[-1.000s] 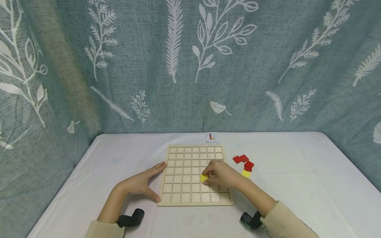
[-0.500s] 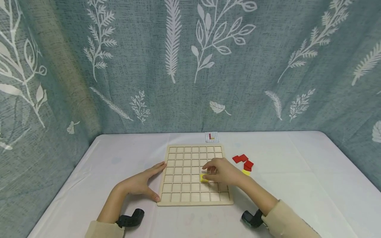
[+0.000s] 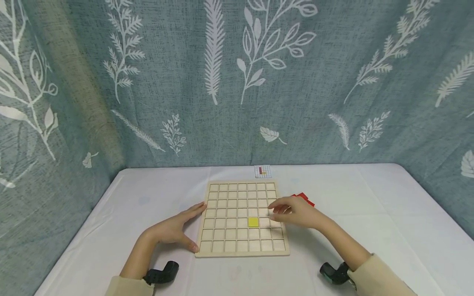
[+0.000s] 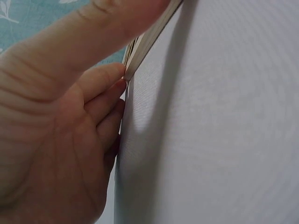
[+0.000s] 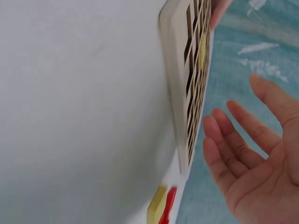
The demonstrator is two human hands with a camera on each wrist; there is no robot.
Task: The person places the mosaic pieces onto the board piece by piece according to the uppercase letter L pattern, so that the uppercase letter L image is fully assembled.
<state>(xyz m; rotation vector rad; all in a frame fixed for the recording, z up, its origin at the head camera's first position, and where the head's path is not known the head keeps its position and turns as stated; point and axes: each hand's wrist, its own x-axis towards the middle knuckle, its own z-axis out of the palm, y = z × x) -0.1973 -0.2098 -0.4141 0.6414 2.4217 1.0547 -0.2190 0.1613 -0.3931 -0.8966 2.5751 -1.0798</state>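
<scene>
A wooden grid board (image 3: 231, 254) lies flat on the table. One yellow square tile (image 3: 253, 222) sits in a cell right of its middle. My left hand (image 3: 172, 226) rests at the board's left edge, thumb and fingertips touching the frame; in the left wrist view the thumb crosses above the board's wooden edge (image 4: 145, 51). Above the board's right part hovers my right hand (image 3: 296, 211), fingers loosely bent, holding nothing. In the right wrist view the right hand (image 5: 261, 158) shows a bare palm, apart from the board. Red tiles (image 3: 303, 197) lie partly hidden behind it.
A small printed grid card (image 3: 262, 171) with red and yellow squares lies behind the board. Beside the board, a yellow tile (image 5: 156, 205) and a red tile (image 5: 168, 205) lie on the white cloth (image 3: 370, 230). A leaf-patterned curtain (image 3: 229, 135) hangs behind the table.
My right hand has let go of the yellow tile, leaving it in its cell, and has moved right, now covering part of the loose tiles. My left hand has stayed at the board's edge.
</scene>
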